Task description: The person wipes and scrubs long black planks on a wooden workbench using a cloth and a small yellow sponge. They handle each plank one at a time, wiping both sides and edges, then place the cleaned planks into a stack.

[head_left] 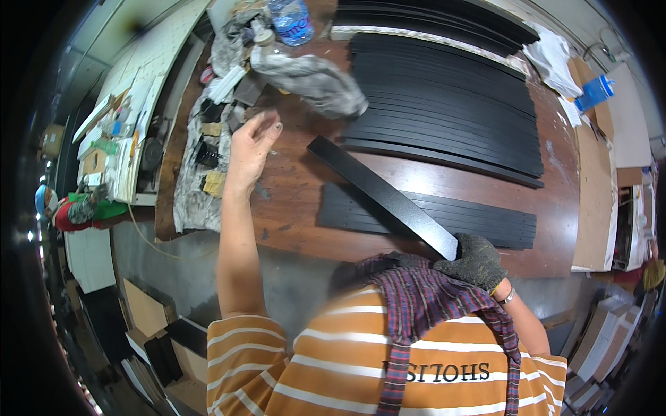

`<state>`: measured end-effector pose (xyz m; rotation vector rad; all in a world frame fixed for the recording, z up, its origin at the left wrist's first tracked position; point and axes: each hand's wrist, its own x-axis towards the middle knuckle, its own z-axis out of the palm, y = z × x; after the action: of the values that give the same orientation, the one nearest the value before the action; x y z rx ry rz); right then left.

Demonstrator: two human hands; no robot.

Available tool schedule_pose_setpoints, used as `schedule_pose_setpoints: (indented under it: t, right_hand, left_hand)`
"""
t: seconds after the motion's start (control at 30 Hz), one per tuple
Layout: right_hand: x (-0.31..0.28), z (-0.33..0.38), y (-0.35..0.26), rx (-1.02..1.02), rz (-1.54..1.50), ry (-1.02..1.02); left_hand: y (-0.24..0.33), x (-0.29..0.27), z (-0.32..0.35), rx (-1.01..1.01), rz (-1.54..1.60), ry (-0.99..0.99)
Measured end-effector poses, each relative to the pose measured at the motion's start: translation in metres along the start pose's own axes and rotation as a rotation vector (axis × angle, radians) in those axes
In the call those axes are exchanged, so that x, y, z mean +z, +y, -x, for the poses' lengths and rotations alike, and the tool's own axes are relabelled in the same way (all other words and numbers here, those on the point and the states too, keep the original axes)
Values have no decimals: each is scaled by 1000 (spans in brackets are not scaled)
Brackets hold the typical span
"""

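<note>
My right hand (475,262), in a dark knit work glove, grips the near end of a long black slat (381,195). The slat slants up and to the left, over a row of similar black slats (485,219) lying on the brown table (423,175). My bare left hand (254,144) is raised near the table's left side. Its fingers are loosely curled and apart from the thumb, with nothing seen between them. Just beyond it is a blurred grey-and-white rag (312,80), apart from the hand.
A wide bank of black slats (444,104) covers the far table. Left lie a stained cloth (191,191), yellowish blocks (214,184) and a clear water bottle (291,22). A blue bottle (594,92) stands far right. Another person (83,210) works at the left bench.
</note>
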<state>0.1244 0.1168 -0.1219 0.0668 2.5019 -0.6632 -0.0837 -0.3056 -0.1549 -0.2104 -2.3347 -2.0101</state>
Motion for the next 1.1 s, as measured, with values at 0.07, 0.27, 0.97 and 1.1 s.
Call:
schedule_pose_setpoints:
  t: [0.07, 0.27, 0.97, 1.1]
  right_hand:
    - [-3, -8, -10, -27, 7, -15]
    - [-13, -33, -50, -108, 42, -65]
    - [-35, 70, 36, 117, -703, -241]
    - [-26, 70, 37, 33, -657, -85]
  left_hand:
    - [-13, -25, 15, -253, -406, 107]
    - [-68, -42, 67, -596, -1099, 272]
    - [-79, 0, 105, -446, 77, 324]
    - [-56, 40, 118, -430, 9, 264]
